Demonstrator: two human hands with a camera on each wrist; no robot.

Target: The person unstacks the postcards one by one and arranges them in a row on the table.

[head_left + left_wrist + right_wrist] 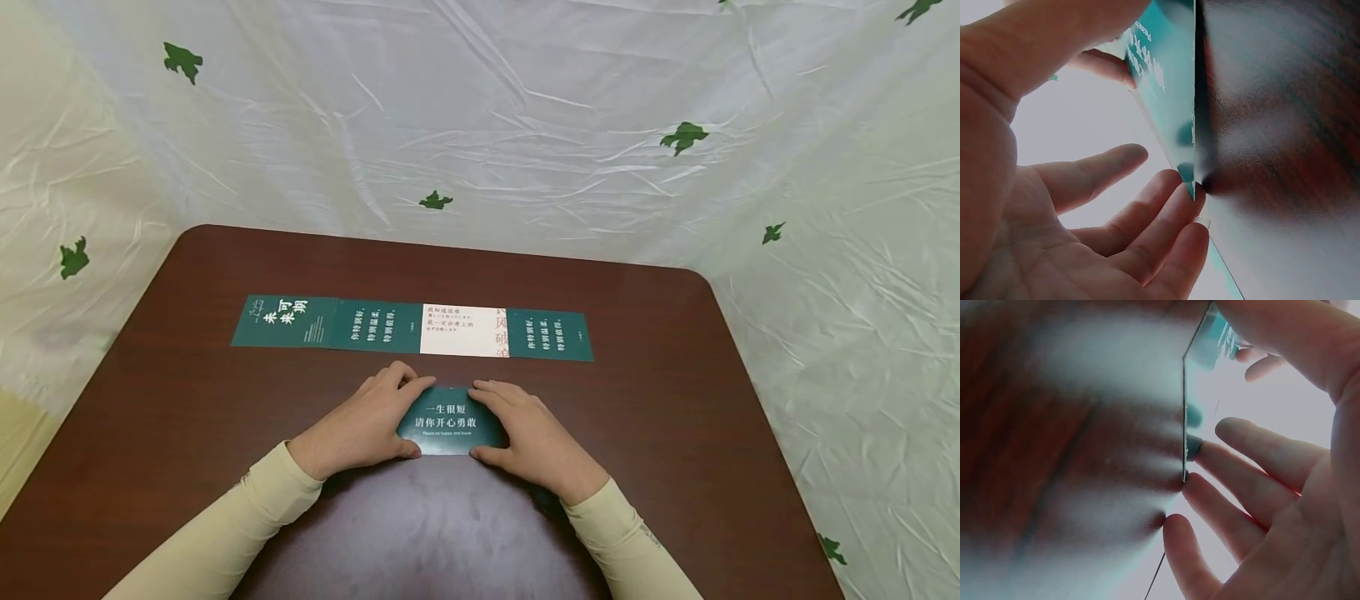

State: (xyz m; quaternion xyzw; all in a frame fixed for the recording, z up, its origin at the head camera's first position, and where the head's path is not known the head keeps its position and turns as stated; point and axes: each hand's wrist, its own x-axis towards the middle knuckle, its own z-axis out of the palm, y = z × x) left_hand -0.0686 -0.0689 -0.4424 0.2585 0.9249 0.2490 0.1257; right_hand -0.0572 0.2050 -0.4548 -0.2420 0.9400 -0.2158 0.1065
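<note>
A dark green card [450,421] with white lettering lies near the front of the table, between both hands. My left hand [363,421] holds its left side, thumb at the near corner and fingers at the far one. On the other side my right hand [536,433] holds it in the same way. The left wrist view shows the card [1169,81] edge-on near the dark wood, fingertips [1185,194] at its corner. From the right wrist, the card's thin edge runs down to the fingertips [1194,481] of my right hand.
Beyond the hands, several cards lie side by side in a row: green cards [281,333], [348,337] and a green card [577,337] at the right end, with a white card [453,342] among them. White sheeting [525,150] with green leaf shapes surrounds the brown table [660,400].
</note>
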